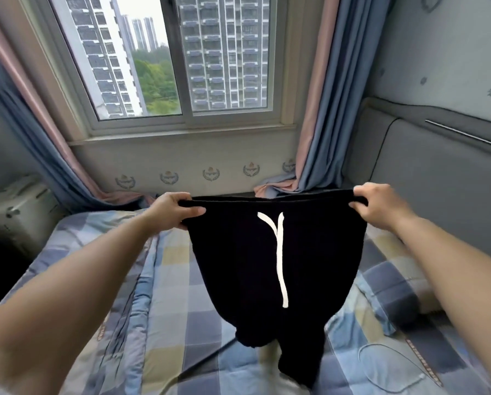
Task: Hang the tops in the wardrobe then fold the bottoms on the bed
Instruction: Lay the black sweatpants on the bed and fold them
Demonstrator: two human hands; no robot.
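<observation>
Black cloth fills the middle of the frame: the left hand (173, 210) and right hand (379, 205) each grip one end of the waistband of the black trousers (273, 269), held stretched in the air above the checked bed (181, 309). White drawstrings (280, 252) hang down the front. The legs dangle bunched near the quilt (their ends partly out of view), so laying them down as they are may trap creases. A pillow (392, 292) lies at lower right, crowding the folding space.
</observation>
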